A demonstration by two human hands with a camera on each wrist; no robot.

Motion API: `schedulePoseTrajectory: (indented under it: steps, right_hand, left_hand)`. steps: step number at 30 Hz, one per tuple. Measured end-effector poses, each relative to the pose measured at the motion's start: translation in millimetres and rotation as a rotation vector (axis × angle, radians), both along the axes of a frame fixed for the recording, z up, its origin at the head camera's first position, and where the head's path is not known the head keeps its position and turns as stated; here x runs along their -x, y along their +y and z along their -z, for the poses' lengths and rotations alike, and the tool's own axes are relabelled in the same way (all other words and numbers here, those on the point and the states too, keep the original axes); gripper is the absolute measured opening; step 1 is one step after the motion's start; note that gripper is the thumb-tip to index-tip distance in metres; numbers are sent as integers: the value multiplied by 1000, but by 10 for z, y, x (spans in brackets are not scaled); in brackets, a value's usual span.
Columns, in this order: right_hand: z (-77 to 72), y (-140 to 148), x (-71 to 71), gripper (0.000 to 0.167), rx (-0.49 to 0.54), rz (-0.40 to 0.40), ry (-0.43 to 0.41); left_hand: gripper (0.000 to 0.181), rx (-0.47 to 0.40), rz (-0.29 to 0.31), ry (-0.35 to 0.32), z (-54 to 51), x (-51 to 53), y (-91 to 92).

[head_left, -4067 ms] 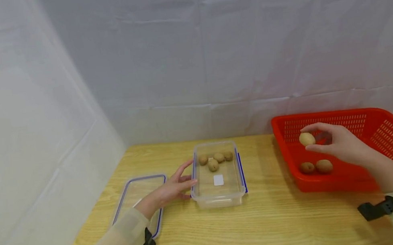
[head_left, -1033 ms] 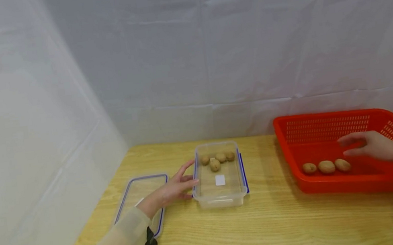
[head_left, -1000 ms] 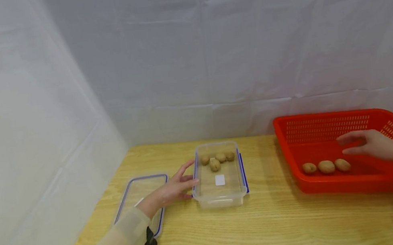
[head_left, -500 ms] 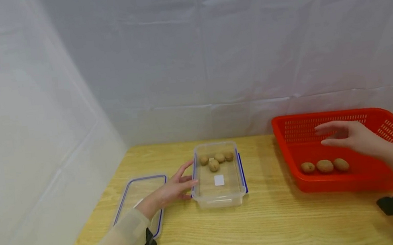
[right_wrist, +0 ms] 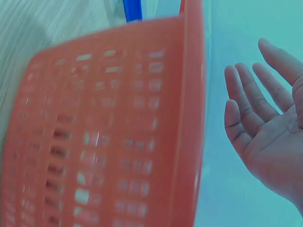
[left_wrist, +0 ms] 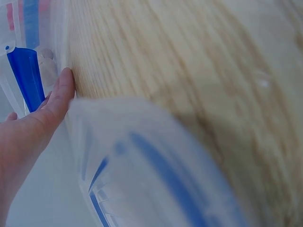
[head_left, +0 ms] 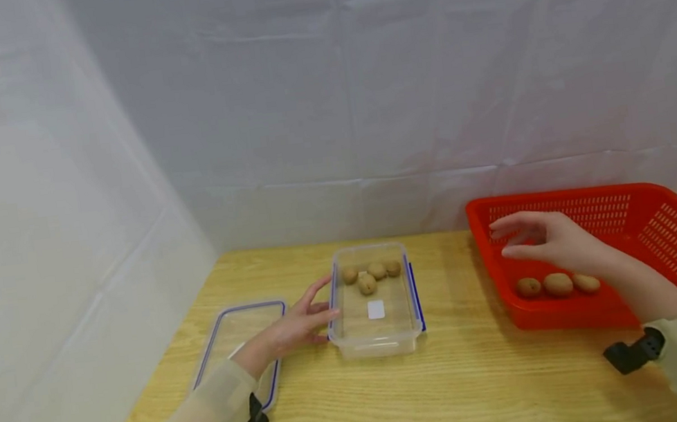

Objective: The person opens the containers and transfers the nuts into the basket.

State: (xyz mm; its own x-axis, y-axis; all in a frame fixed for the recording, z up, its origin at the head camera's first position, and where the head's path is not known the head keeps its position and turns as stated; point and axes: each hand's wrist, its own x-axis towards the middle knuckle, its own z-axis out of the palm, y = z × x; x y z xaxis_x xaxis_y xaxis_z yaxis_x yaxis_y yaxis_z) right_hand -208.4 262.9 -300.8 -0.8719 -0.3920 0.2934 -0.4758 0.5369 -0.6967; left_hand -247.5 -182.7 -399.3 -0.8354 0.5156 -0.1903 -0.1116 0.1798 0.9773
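Observation:
My left hand [head_left: 292, 329] rests its extended fingers against the left side of a clear plastic box [head_left: 378, 339]. Several small brown potatoes [head_left: 367, 284] lie toward the far end inside it. In the left wrist view, the fingers [left_wrist: 59, 97] touch the box near its blue side clip [left_wrist: 27, 78]. Over the left part of a red plastic basket [head_left: 570, 317] hovers my right hand [head_left: 558, 243], fingers loosely bent and apart, holding nothing. Three potatoes [head_left: 558, 285] sit in a row near the basket's front wall. The right wrist view shows the bare palm [right_wrist: 279, 142] beside the basket's slotted wall [right_wrist: 163, 123].
A clear lid [head_left: 245, 327] with a blue seal lies left of the box, partly under my left forearm. Wooden tabletop [head_left: 435, 395] spans the front and the gap between box and basket. White sheeting [head_left: 338, 211] closes off the back and left side.
Four seconds ago my right hand held a potato above the basket; that potato now lies with the other two. Over the last second the hand has moved left. My left hand stays put.

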Motion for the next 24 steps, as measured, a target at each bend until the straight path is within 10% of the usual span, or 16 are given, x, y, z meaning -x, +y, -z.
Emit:
schedulePoseTrajectory:
  steps: [24]
  right_hand:
    - [96, -813, 234, 42, 10, -176, -54]
  left_hand:
    - [77, -3, 5, 1, 0, -3, -23]
